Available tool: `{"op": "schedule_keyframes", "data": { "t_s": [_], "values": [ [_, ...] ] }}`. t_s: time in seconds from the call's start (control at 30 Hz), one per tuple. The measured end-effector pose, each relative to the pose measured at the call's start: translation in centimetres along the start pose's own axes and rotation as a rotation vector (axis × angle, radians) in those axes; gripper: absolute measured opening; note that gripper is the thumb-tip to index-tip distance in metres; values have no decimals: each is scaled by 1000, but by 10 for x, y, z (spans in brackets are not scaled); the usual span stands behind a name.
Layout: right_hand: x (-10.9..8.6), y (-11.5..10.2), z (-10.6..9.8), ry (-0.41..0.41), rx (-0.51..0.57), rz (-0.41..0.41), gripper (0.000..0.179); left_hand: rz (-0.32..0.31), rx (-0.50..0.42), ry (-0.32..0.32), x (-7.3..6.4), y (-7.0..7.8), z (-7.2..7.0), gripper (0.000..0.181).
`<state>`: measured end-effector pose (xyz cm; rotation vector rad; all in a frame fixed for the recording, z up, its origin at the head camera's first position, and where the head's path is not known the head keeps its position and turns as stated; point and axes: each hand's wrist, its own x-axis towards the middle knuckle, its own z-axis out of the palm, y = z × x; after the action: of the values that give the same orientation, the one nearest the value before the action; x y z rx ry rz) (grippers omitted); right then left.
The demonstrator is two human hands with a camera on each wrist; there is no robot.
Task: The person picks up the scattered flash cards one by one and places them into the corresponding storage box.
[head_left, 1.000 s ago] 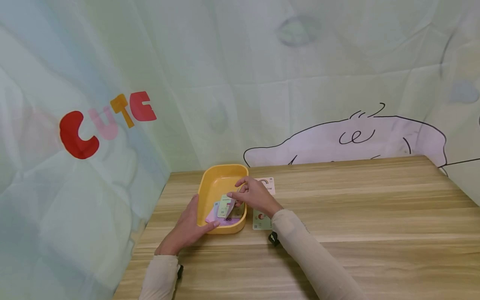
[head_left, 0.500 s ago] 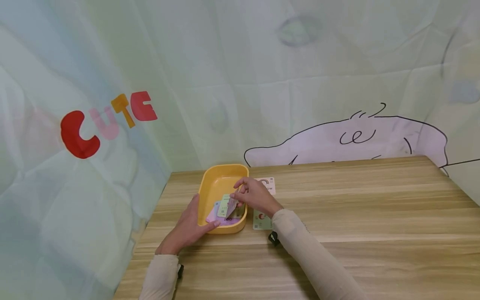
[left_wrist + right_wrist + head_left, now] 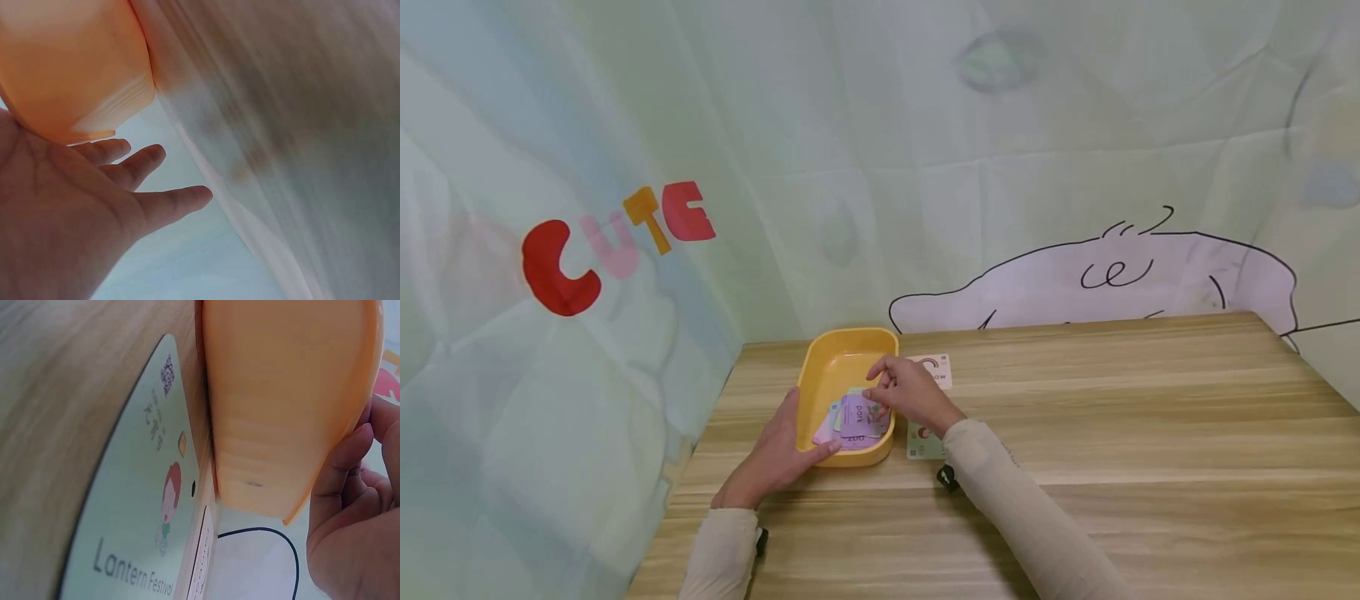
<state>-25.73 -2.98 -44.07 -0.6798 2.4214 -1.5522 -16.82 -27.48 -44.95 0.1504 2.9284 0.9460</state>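
Note:
A yellow tray (image 3: pixel 835 342) stands on the wooden table, holding several printed cards at its near end. My left hand (image 3: pixel 775 450) is at its left side, with the thumb over the near rim. In the left wrist view the fingers (image 3: pixel 178 203) are straight and spread beside the tray wall (image 3: pixel 75 69). My right hand (image 3: pixel 913 392) reaches over the right rim and pinches the edge of a purple card (image 3: pixel 859 415) printed "park". This card overlaps a purple "zoo" card (image 3: pixel 857 442) and other cards. In the right wrist view, the tray wall hides the held card.
Right of the tray, a green "Lantern Festival" card (image 3: pixel 150 487) lies on the table (image 3: pixel 1112 417), partly under my right forearm in the head view. A rainbow card (image 3: pixel 936 371) lies farther back. A printed cloth (image 3: pixel 850 167) hangs behind and left of the table.
The purple card in my right hand has turned from tilted to nearly flat over the other cards, so its "park" face shows. The left hand and tray have stayed in place.

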Motion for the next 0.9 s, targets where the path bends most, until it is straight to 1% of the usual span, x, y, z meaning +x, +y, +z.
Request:
{"op": "schedule_keyframes", "data": {
  "t_s": [0.17, 0.37, 0.57, 0.7, 0.9],
  "values": [
    [1, -1, 0, 1, 3, 1, 25, 4, -9, 7, 1, 0, -1, 115],
    [1, 1, 0, 5, 40, 2, 19, 12, -4, 14, 1, 1, -2, 113],
    [-2, 8, -2, 7, 139, -1, 16, 4, -16, 2, 0, 1, -2, 113],
    [-5, 10, -7, -31, 171, -11, 18, 6, -28, -1, 0, 2, -1, 112],
    [-11, 7, -16, -96, 208, -5, 23, 47, -37, 31, 1, 3, -1, 106]
  ]
}}
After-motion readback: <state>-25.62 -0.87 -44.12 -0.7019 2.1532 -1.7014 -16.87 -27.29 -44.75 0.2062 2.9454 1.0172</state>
